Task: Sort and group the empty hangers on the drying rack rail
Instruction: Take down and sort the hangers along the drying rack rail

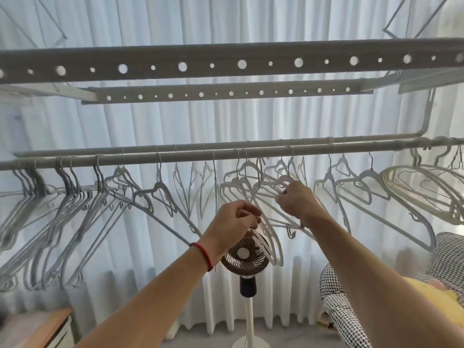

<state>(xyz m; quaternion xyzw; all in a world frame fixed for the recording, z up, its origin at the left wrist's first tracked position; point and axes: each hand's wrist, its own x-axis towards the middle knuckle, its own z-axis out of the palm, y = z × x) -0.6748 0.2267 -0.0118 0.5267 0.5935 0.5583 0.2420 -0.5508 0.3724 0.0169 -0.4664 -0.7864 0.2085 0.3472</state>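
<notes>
A long white rail (190,156) runs across the view with several empty white hangers hooked on it. A tight bunch of hangers (62,209) hangs at the left end, and loose hangers (351,184) are spread along the middle and right. My left hand (234,222) grips a few white hangers (270,244) that dangle below the rail, off its hooks. My right hand (297,200) pinches the shoulder of a hanger (283,182) that still hangs on the rail, just right of centre.
Two perforated rack bars (226,64) sit overhead. A standing fan (244,254) is right below my hands, in front of white curtains. A houndstooth chair (447,254) with a yellow cushion stands at the lower right, and a wooden shelf (37,322) at the lower left.
</notes>
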